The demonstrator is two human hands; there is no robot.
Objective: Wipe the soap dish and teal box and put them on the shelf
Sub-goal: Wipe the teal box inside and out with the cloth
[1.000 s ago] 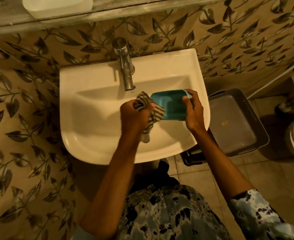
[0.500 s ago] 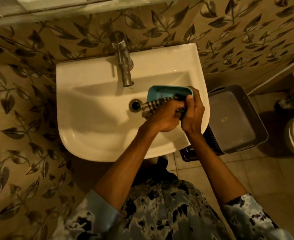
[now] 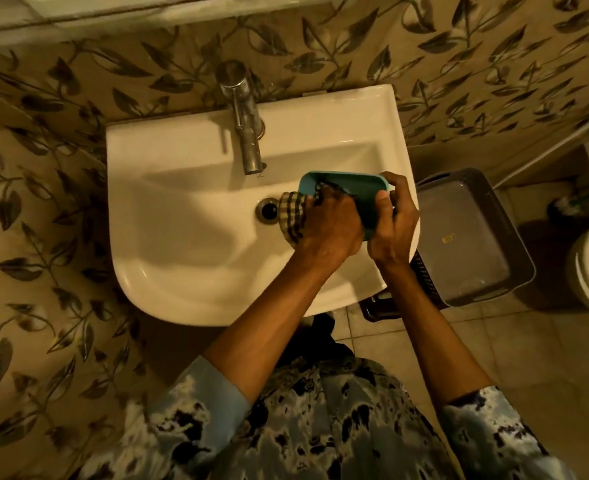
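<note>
From the head view, the teal box (image 3: 364, 194) was held over the right side of the sink (image 3: 182, 244), just right of the drain (image 3: 268, 211) and in front of the tap (image 3: 246, 140), with its hollow turned up towards the camera. It was clamped at its right end by the grip of the right hand (image 3: 395, 233), thumb on the near rim and fingers curled round the far corner. The checked cloth (image 3: 291, 216) was bunched in the closed grip of the left hand (image 3: 329, 230), and its leading fold had now been pushed inside the box. A second before, the cloth had been held only at the box's left edge, with the whole teal hollow laid bare; half a second before, the left hand had been swept across the box and most of the hollow covered. So the inside was being wiped in earnest, and that step was judged well under way, though not finished. The box had not been let go, and nothing had yet been carried up to the shelf (image 3: 113, 15) along the top edge. A soap dish could not be made out. The grey basket (image 3: 473, 237) beside the sink had been left untouched.
</note>
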